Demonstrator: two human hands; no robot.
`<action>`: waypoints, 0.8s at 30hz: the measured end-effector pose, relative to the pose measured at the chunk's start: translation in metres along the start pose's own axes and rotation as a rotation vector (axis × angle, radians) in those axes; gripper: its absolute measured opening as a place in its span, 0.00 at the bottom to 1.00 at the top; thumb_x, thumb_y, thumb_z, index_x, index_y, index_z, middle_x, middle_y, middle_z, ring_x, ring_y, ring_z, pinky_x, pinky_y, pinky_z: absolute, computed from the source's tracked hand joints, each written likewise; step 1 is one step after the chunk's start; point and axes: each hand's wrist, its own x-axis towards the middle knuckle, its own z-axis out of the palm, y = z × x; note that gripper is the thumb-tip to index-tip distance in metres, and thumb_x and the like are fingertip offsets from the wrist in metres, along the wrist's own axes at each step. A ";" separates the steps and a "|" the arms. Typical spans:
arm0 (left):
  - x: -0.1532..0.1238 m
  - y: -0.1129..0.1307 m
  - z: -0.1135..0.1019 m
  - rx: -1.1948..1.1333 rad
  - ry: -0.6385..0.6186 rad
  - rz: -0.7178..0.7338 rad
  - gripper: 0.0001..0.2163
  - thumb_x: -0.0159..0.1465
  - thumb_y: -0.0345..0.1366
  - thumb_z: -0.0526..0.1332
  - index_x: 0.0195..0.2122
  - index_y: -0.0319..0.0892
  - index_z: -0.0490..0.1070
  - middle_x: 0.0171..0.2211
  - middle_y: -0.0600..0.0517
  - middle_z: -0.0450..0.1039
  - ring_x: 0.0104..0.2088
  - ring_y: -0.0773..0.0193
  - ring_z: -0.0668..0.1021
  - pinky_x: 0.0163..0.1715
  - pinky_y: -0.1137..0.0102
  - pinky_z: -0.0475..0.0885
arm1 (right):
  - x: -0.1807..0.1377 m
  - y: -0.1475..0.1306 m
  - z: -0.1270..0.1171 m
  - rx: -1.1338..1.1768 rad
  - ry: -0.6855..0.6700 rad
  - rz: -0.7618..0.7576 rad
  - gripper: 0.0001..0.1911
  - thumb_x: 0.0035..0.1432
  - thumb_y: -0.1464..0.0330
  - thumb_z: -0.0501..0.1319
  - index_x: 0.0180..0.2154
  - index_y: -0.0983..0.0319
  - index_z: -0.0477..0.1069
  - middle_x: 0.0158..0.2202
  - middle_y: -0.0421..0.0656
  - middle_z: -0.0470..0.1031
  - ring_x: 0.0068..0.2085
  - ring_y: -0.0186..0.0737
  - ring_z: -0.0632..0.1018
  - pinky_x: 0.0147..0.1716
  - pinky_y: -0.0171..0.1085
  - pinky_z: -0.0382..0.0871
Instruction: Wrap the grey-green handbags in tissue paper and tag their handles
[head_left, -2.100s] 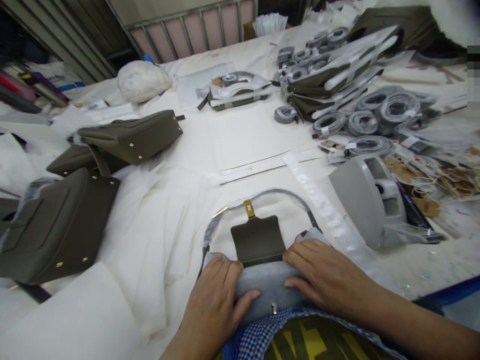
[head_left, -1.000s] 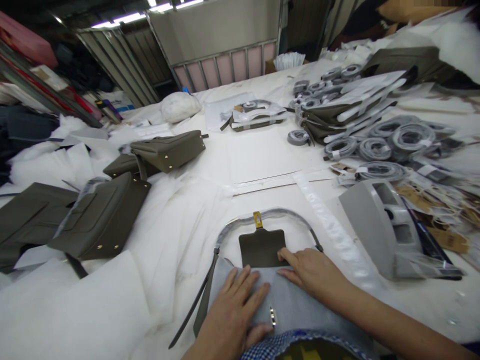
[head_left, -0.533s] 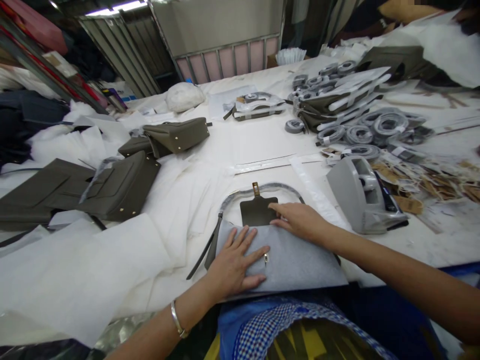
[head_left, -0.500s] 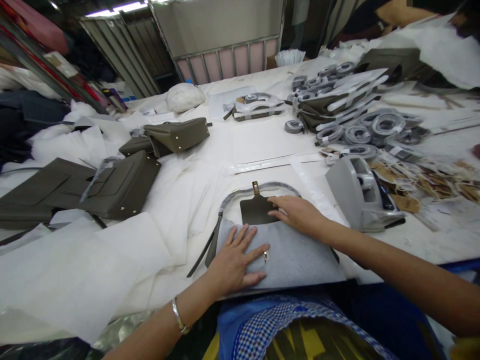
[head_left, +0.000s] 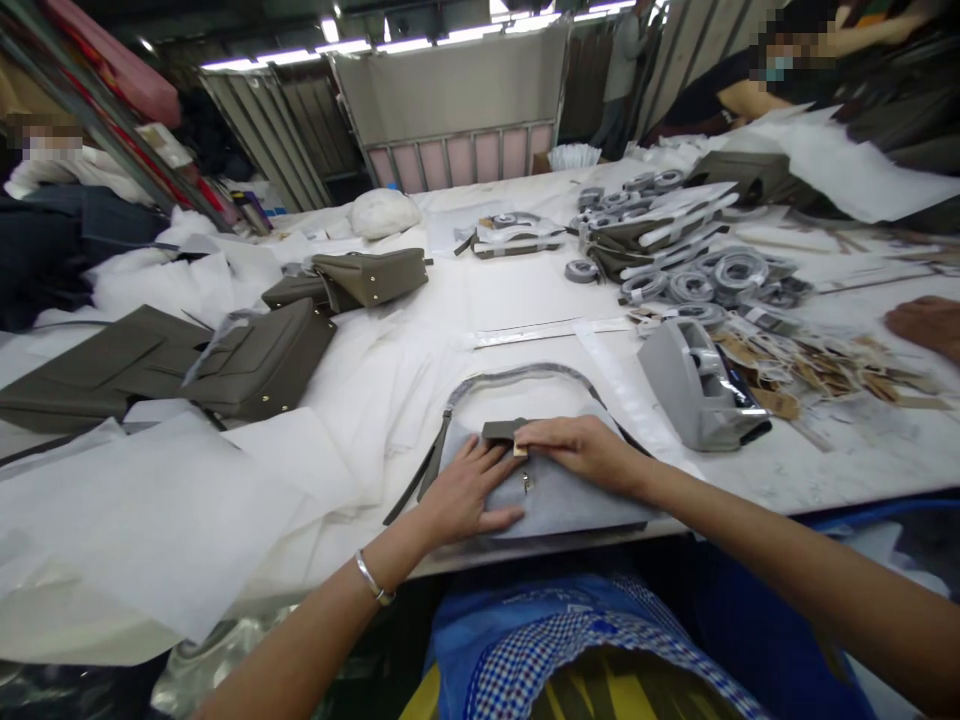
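Right hand [head_left: 581,450] pinches the olive flap [head_left: 501,431] at its clasp end, fingers closed on it, folding it down over the grey-wrapped bag [head_left: 559,495] at the near table edge. Left hand [head_left: 466,490] lies flat and open on the wrap, pressing just beside the small metal lock [head_left: 526,484]. Risk here: the wrap bunches under the flap, or the clasp misses the lock and scuffs it. The handle [head_left: 517,378] arcs just beyond; the tape dispenser [head_left: 694,385] sits near right, more bags [head_left: 247,360] far left.
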 end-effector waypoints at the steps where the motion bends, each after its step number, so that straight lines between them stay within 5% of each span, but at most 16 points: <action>1: -0.001 0.000 -0.001 -0.014 0.022 -0.002 0.34 0.65 0.56 0.56 0.67 0.44 0.55 0.63 0.42 0.63 0.63 0.50 0.65 0.66 0.49 0.48 | -0.008 0.000 0.005 -0.013 -0.025 -0.029 0.16 0.66 0.71 0.56 0.52 0.55 0.76 0.52 0.41 0.78 0.54 0.38 0.77 0.57 0.40 0.70; 14: -0.008 -0.012 0.006 0.094 0.149 0.105 0.33 0.63 0.59 0.57 0.61 0.39 0.63 0.54 0.44 0.74 0.57 0.50 0.71 0.65 0.50 0.54 | -0.039 0.013 0.029 -0.062 0.068 -0.135 0.18 0.66 0.74 0.55 0.53 0.57 0.74 0.51 0.47 0.78 0.55 0.40 0.76 0.56 0.44 0.72; 21: -0.021 0.006 0.014 0.138 0.300 0.188 0.13 0.72 0.38 0.54 0.54 0.43 0.70 0.48 0.48 0.78 0.48 0.62 0.78 0.51 0.64 0.73 | -0.036 0.015 0.028 -0.063 -0.034 -0.142 0.18 0.66 0.76 0.53 0.50 0.58 0.77 0.49 0.45 0.79 0.54 0.38 0.76 0.57 0.42 0.70; 24: -0.022 0.009 0.016 0.107 0.301 0.159 0.11 0.71 0.38 0.54 0.50 0.42 0.72 0.45 0.49 0.79 0.45 0.63 0.80 0.45 0.68 0.76 | -0.034 0.014 0.028 -0.044 -0.062 -0.128 0.16 0.66 0.74 0.54 0.48 0.58 0.77 0.49 0.44 0.79 0.54 0.38 0.77 0.57 0.42 0.70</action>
